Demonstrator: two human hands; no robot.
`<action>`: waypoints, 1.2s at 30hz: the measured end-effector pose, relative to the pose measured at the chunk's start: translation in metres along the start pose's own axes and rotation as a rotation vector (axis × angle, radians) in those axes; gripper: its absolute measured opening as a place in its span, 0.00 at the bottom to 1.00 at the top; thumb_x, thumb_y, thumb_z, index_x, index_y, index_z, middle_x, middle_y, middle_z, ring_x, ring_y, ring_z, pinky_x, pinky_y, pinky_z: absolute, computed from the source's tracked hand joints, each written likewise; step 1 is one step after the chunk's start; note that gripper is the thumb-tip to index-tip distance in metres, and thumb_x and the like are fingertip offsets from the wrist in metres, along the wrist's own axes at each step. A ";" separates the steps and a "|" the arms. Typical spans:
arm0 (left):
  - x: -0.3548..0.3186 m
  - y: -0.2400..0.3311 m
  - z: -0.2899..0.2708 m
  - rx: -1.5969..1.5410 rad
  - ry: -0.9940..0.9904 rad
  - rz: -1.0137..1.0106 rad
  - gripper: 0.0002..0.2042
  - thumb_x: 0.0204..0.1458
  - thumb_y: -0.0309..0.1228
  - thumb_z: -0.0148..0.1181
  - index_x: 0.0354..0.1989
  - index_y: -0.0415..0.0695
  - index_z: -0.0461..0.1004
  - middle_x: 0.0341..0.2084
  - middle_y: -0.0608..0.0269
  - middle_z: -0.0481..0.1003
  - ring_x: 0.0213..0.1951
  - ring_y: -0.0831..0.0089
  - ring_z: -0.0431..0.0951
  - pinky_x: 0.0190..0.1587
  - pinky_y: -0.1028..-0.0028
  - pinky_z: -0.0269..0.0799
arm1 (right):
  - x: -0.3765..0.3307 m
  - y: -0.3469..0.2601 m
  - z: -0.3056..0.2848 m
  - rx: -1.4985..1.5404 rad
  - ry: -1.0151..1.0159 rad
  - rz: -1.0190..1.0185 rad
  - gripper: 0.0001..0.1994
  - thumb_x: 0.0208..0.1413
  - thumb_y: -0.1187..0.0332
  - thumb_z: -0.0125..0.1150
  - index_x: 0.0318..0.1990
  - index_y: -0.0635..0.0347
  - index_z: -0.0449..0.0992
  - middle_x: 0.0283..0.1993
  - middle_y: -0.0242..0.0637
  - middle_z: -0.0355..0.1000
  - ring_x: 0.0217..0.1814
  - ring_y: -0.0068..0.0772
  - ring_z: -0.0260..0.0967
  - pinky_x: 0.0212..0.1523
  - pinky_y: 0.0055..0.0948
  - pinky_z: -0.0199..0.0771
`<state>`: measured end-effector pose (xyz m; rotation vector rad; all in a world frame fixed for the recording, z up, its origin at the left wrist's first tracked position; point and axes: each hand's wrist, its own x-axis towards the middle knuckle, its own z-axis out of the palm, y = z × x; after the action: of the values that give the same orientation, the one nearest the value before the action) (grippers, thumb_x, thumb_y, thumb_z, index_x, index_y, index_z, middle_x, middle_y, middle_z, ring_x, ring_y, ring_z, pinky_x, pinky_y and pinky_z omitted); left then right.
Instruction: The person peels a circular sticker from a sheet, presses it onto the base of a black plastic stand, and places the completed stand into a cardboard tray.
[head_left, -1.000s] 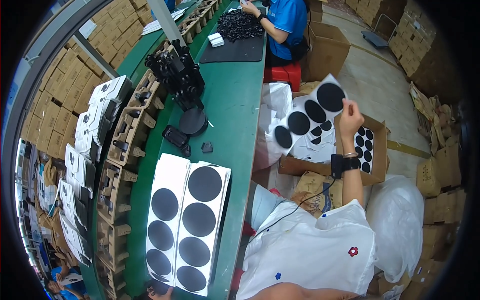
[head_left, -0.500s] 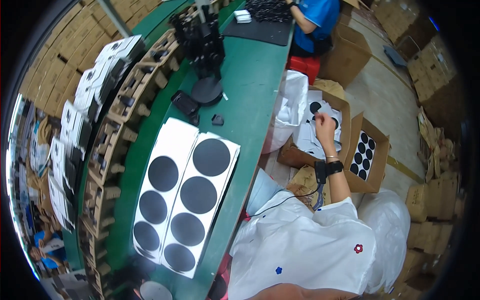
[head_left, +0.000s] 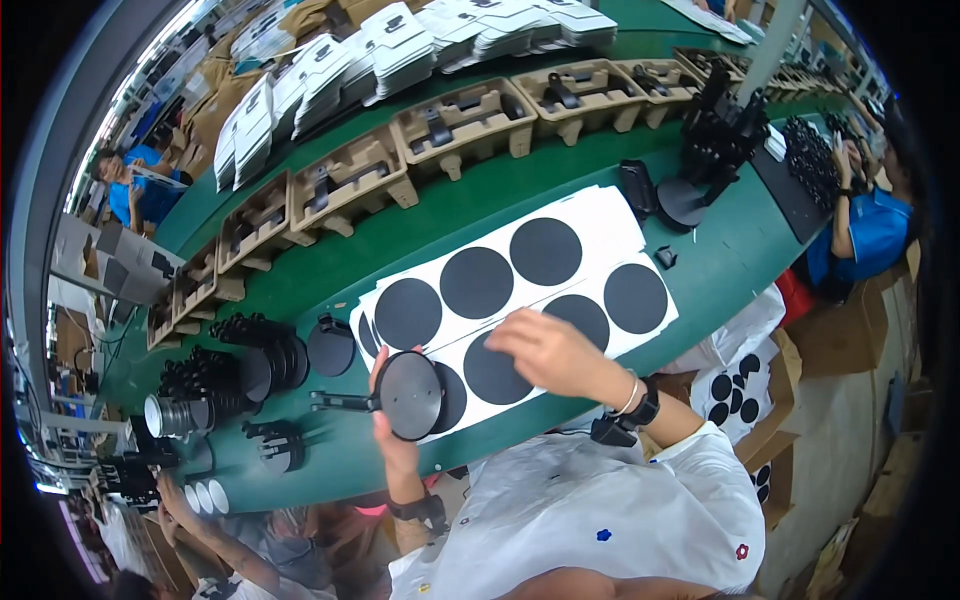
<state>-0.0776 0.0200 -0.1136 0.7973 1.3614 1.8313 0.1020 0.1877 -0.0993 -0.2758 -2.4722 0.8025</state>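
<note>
My left hand [head_left: 393, 440] grips a black round base [head_left: 411, 397] with an arm jutting out to the left, held up over the near edge of the sheets. My right hand [head_left: 548, 350] is over the white sheets [head_left: 622, 215], its fingertips pinched at the upper edge of a black round sticker [head_left: 497, 374]. Whether anything is between those fingertips is hidden. Two rows of such stickers lie on the sheets, which rest on the green table [head_left: 735, 265].
Brown molded trays [head_left: 465, 125] with black parts line the far side. Black stands [head_left: 265, 365] cluster at left, more [head_left: 715, 135] at right. White stacks [head_left: 400, 45] lie behind the trays. Co-workers sit left and right, one in a blue shirt [head_left: 870, 235]. A carton [head_left: 780, 390] of used sheets stands beside me.
The view has swung left. My right hand has come from the carton of used sheets to the sticker sheets. My left hand now shows, holding the black round base.
</note>
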 end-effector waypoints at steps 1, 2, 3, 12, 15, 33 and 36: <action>0.003 -0.003 -0.001 0.051 -0.011 0.018 0.40 0.50 0.61 0.40 0.66 0.47 0.47 0.54 0.42 0.65 0.49 0.55 0.72 0.45 0.61 0.74 | 0.001 -0.004 0.011 -0.005 0.000 -0.003 0.16 0.40 0.80 0.55 0.41 0.62 0.73 0.44 0.39 0.70 0.49 0.41 0.66 0.47 0.37 0.69; 0.003 -0.004 -0.002 0.048 -0.013 0.020 0.40 0.50 0.61 0.40 0.66 0.47 0.47 0.54 0.42 0.65 0.49 0.55 0.72 0.45 0.61 0.74 | 0.002 -0.007 0.023 -0.061 -0.018 -0.067 0.16 0.41 0.79 0.55 0.41 0.62 0.72 0.44 0.40 0.69 0.50 0.41 0.65 0.49 0.38 0.67; 0.004 -0.005 -0.004 0.022 0.005 0.022 0.40 0.50 0.61 0.39 0.65 0.46 0.48 0.53 0.42 0.65 0.48 0.56 0.72 0.46 0.61 0.73 | 0.004 -0.010 0.033 -0.116 -0.034 -0.132 0.15 0.42 0.77 0.55 0.41 0.62 0.72 0.45 0.40 0.68 0.51 0.41 0.64 0.52 0.39 0.65; 0.011 -0.024 0.011 -0.100 0.091 0.086 0.37 0.51 0.59 0.39 0.63 0.45 0.50 0.51 0.41 0.66 0.47 0.56 0.73 0.45 0.61 0.74 | 0.005 0.010 0.042 -0.121 -0.156 -0.152 0.16 0.43 0.70 0.56 0.43 0.59 0.69 0.46 0.38 0.65 0.54 0.40 0.61 0.57 0.40 0.58; 0.008 -0.038 0.024 -0.069 0.129 0.104 0.34 0.52 0.56 0.35 0.63 0.45 0.51 0.51 0.41 0.67 0.46 0.54 0.74 0.42 0.61 0.75 | -0.007 0.021 0.032 -0.068 -0.073 -0.191 0.17 0.41 0.71 0.55 0.43 0.57 0.69 0.43 0.38 0.64 0.51 0.39 0.62 0.55 0.38 0.59; 0.015 -0.026 0.045 -0.084 0.110 -0.072 0.36 0.52 0.56 0.32 0.65 0.45 0.49 0.54 0.42 0.64 0.53 0.51 0.68 0.48 0.59 0.72 | -0.029 0.039 -0.032 0.967 0.911 0.042 0.09 0.43 0.87 0.54 0.30 0.62 0.69 0.36 0.40 0.65 0.41 0.32 0.65 0.40 0.32 0.69; 0.013 0.015 0.073 -0.069 0.123 0.004 0.39 0.51 0.62 0.33 0.67 0.48 0.45 0.56 0.42 0.62 0.53 0.52 0.69 0.44 0.61 0.76 | -0.021 0.017 -0.041 1.040 0.652 0.057 0.08 0.45 0.86 0.57 0.31 0.64 0.69 0.35 0.39 0.67 0.39 0.28 0.68 0.37 0.27 0.72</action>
<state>-0.0281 0.0667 -0.0797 0.6618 1.3655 1.9471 0.1423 0.2142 -0.0899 -0.1689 -1.2369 1.5810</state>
